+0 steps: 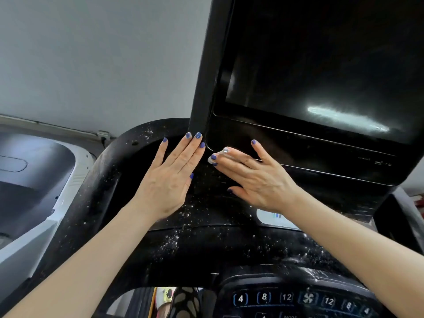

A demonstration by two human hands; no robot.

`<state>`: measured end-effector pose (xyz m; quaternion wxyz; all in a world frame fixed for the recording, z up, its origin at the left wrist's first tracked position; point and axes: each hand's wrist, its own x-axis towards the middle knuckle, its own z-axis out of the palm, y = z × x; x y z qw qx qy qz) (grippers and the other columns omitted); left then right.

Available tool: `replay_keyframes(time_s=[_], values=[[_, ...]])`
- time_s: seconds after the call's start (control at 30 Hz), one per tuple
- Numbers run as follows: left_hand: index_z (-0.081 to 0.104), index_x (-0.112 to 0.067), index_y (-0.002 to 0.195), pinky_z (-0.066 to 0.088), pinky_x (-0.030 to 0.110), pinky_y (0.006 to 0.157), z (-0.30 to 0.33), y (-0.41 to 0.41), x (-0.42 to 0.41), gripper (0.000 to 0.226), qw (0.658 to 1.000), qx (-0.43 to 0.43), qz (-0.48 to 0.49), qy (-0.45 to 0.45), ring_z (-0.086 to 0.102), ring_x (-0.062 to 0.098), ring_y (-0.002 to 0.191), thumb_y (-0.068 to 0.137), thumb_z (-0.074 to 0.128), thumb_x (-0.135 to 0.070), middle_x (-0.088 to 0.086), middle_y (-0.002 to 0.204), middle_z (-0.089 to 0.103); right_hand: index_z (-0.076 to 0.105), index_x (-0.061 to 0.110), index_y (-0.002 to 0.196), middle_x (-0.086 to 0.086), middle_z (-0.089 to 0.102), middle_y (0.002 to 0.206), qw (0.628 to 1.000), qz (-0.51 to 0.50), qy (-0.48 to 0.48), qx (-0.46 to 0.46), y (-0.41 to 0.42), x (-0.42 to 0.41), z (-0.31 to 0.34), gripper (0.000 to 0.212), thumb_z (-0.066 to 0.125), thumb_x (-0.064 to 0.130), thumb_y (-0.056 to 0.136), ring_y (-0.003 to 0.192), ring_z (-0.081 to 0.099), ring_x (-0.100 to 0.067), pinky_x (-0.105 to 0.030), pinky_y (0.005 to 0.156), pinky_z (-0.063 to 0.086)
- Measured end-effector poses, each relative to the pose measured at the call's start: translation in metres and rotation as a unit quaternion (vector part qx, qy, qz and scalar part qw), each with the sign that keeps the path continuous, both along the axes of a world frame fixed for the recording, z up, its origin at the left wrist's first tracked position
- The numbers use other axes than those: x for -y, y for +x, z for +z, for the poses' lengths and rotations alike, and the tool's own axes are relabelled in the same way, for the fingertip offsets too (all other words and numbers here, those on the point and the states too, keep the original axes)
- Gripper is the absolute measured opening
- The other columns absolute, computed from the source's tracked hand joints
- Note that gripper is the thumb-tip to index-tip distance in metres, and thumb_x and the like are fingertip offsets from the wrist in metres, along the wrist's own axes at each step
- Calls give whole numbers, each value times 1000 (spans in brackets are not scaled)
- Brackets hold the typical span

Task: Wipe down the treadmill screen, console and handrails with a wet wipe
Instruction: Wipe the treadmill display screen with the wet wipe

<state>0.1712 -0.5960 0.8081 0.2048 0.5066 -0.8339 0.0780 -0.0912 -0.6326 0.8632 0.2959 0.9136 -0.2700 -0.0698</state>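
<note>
The treadmill's black screen [321,65] rises at the upper right, streaked and reflecting a light. Below it, the black console [206,249] is speckled with white dust and wet smears. My left hand [169,177] lies flat with fingers together, its fingertips touching the screen housing's lower left corner, and it holds nothing. My right hand [257,180] presses on the housing's bottom strip, fingers spread. A small pale edge of the wet wipe [210,159] shows under its fingertips; the rest of the wipe is hidden.
A curved black console arm [110,166] sweeps down the left side. A keypad with numbered buttons [298,299] sits at the bottom right. A white-and-black machine [34,180] stands to the left, in front of a grey wall.
</note>
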Motion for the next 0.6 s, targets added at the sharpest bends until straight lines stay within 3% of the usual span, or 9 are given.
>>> replay_keyframes(time_s=[0.33, 0.47, 0.6], values=[[10, -10, 159, 1, 49, 125, 3, -8, 3, 72, 1000, -12, -6, -8, 2, 20, 155, 96, 45, -17, 6, 168, 1, 10, 27, 161, 13, 10, 167, 996, -88, 4, -16, -114, -23, 4, 71, 35, 44, 98, 153, 13, -10, -51, 124, -4], [10, -10, 159, -2, 51, 125, 4, -18, 3, 71, 1000, -12, -5, -23, 2, 22, 155, 96, 44, -16, 6, 168, 2, 15, 25, 161, 12, 8, 167, 998, -63, -6, -3, -89, -19, 0, 67, 31, 47, 100, 153, 9, -10, -49, 124, -6], [14, -9, 159, -1, 51, 124, 10, -30, 5, 66, 998, 23, -37, -39, 3, 21, 155, 99, 37, -20, 5, 168, 5, 6, 24, 161, 11, 0, 167, 1000, -30, -5, 2, -58, -7, -5, 67, 27, 49, 102, 154, 0, -11, -49, 124, -9]])
